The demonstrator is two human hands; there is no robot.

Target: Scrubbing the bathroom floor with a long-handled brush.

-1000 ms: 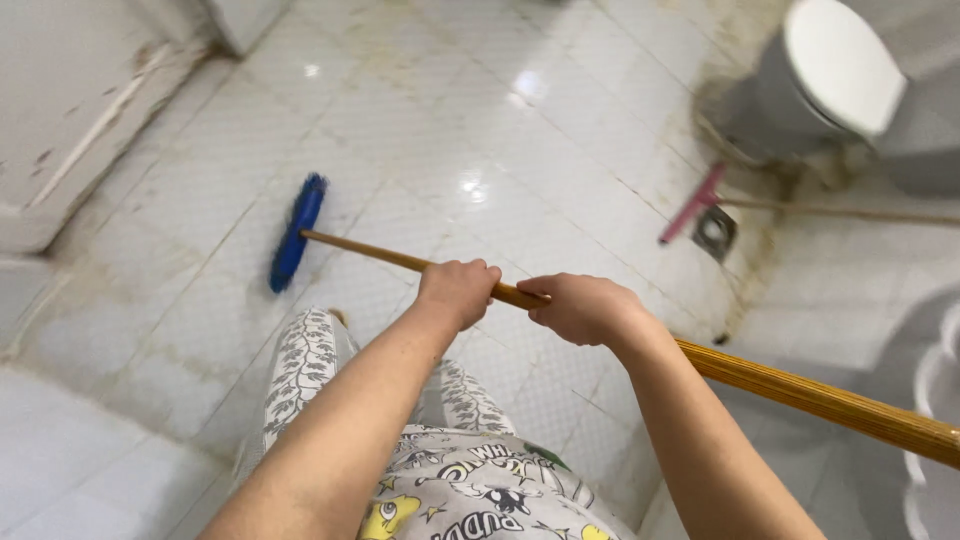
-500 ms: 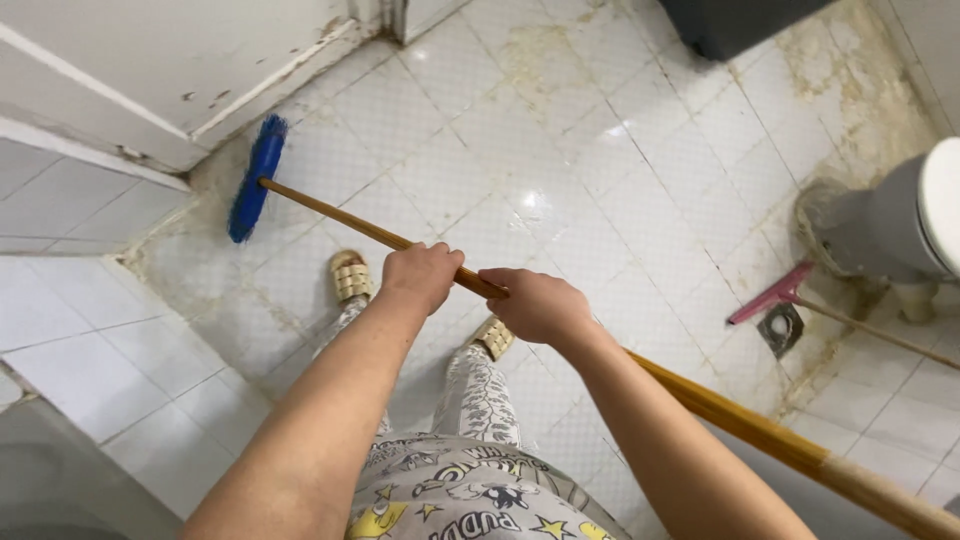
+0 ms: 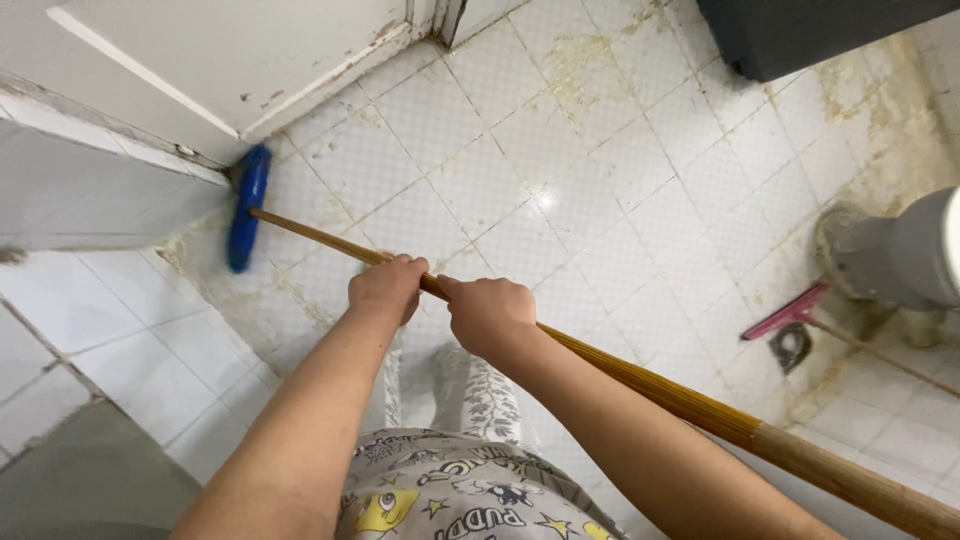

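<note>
My left hand [image 3: 385, 286] and my right hand [image 3: 489, 313] both grip the long wooden handle [image 3: 650, 384] of a broom, side by side near its middle. The handle runs from the lower right up to the blue brush head [image 3: 247, 206], which rests on the wet white floor tiles against the base of a white door and the tiled wall at the upper left. My patterned trousers and printed shirt show below my arms.
A pink squeegee [image 3: 784, 313] with a wooden stick lies by a floor drain [image 3: 792, 345] at the right. A toilet base [image 3: 890, 260] stands at the right edge. A dark object [image 3: 810, 30] sits at the top right. Brown grime stains the tiles.
The brush head has been pushed further left into the corner by the door. My hands have slid left along with the handle, and the view has turned left.
</note>
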